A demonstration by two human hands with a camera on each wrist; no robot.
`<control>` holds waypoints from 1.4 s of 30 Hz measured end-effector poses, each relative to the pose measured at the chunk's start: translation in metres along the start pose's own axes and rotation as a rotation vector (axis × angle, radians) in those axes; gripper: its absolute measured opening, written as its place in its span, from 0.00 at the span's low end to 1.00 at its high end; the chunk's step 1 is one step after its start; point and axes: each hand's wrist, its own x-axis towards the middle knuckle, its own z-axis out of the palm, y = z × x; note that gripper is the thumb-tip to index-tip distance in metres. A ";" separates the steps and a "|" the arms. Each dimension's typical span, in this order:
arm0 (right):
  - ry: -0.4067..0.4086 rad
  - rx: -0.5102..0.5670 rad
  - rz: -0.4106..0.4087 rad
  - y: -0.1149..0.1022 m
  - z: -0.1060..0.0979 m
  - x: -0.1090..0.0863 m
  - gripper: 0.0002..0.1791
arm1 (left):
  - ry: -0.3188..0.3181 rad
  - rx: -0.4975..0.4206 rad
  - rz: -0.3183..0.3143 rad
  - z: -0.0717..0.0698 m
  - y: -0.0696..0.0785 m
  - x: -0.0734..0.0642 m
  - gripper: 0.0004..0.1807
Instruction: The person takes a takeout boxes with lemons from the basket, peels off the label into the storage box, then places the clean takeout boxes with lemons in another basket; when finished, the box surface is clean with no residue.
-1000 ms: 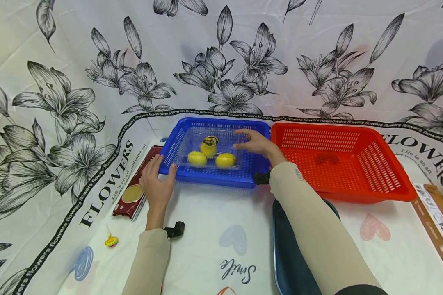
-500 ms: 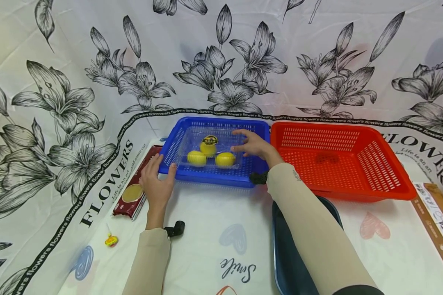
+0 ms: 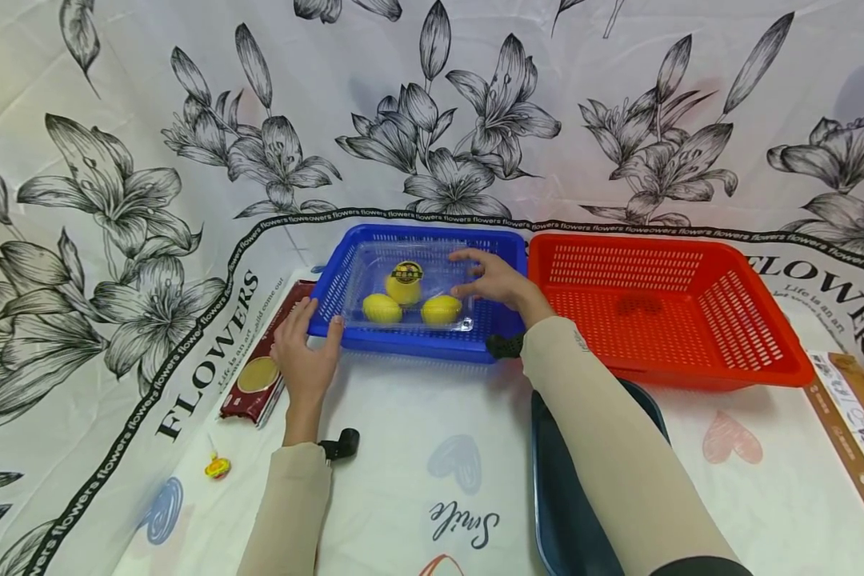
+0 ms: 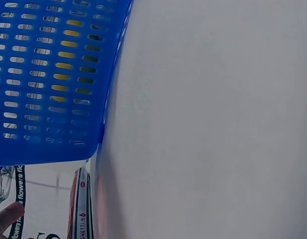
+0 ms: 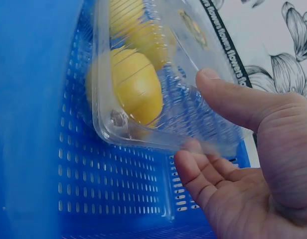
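A clear plastic box (image 3: 418,250) with a black and gold label holds three lemons (image 3: 441,310) and sits within the blue basket (image 3: 403,346). My right hand (image 3: 500,282) pinches the box's right edge, thumb over the top and fingers beneath the side; the right wrist view shows the box (image 5: 186,117) tilted. At the basket's left front corner is my left hand (image 3: 308,360), its fingers fairly straight and spread near the rim. In the left wrist view only a finger (image 4: 9,216) shows below the basket; whether it touches the rim I cannot tell.
A red basket (image 3: 655,340) stands to the right of the blue one. A dark tray (image 3: 572,488) lies under my right forearm. Left are a maroon spaghetti packet (image 3: 259,374) and a lollipop (image 3: 217,466); a brown pasta box (image 3: 853,432) lies at far right.
The clear box looks slightly larger and nearer, its right side lifted a little in my right hand. Those right fingers have closed in on its edge. My left hand stays in place.
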 end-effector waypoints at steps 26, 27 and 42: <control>0.188 0.031 -0.089 -0.002 -0.006 -0.007 0.41 | -0.012 0.005 -0.022 0.000 0.005 0.000 0.33; 0.193 0.039 -0.089 -0.003 -0.007 -0.008 0.41 | -0.012 0.007 -0.024 -0.001 0.005 0.000 0.33; 0.208 0.078 -0.090 -0.018 -0.016 -0.032 0.41 | -0.013 0.023 -0.036 0.001 0.004 0.001 0.34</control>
